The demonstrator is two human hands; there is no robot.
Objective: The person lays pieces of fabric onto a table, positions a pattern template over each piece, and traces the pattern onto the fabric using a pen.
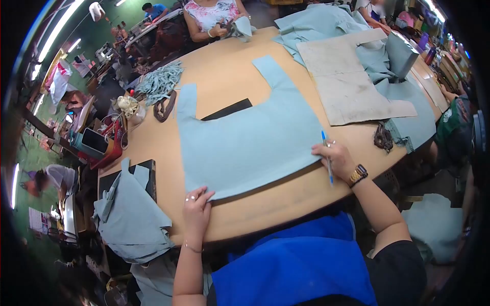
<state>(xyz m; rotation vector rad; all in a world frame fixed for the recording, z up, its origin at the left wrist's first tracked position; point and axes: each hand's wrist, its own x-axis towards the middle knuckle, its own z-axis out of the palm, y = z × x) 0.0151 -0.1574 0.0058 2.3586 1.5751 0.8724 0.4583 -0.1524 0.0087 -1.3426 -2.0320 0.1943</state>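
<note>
A light blue cut fabric piece (245, 143) with two strap-like arms lies across the middle of the table. At its near left corner, my left hand (198, 208) is closed on the edge, thumb and fingers pinching the cloth. My right hand (337, 159) is at the near right corner, its fingertips on the cloth edge. Held in that same hand is a blue ballpoint pen (328, 163), standing out above and below the fingers. A black flat piece (229, 109) shows partly beyond the fabric, between its two straps.
A worn grey pattern template (342, 76) lies on blue fabric at the right. Folded blue cloth (130, 214) hangs over the table's left edge. Cut strips (161, 81) and a dark scrap bundle (383, 137) lie around. Across the table, a person (214, 20) handles cloth.
</note>
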